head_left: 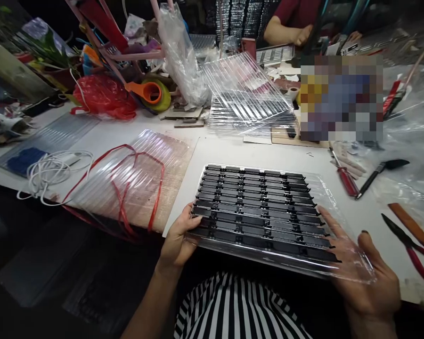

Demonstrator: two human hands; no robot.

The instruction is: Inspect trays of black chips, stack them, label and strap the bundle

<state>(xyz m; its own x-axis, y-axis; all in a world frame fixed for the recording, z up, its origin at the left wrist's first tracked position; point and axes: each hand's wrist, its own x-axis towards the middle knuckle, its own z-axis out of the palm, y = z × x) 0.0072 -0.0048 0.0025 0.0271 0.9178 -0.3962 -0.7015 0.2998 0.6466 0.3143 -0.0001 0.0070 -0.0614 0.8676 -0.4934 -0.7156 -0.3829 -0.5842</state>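
A clear plastic tray [334, 202] carries several rows of black toothed parts [257, 207]. Its near edge overhangs the front of the white table. My left hand [180, 233] grips the tray's left edge, thumb on top and fingers partly hidden beneath. Under the right end lies my right hand [363, 268], its fingers stretched out and seen through the clear plastic, with the thumb sticking up outside the edge. The black parts stop short of the tray's right end.
Red ribbon [159, 197] and a white cable [49, 176] lie left. Clear trays [249, 92] are stacked behind. Red-handled pliers [415, 254], a screwdriver [346, 181] and a black-handled tool [374, 176] lie right. A person's hand [304, 35] shows across the table [226, 148].
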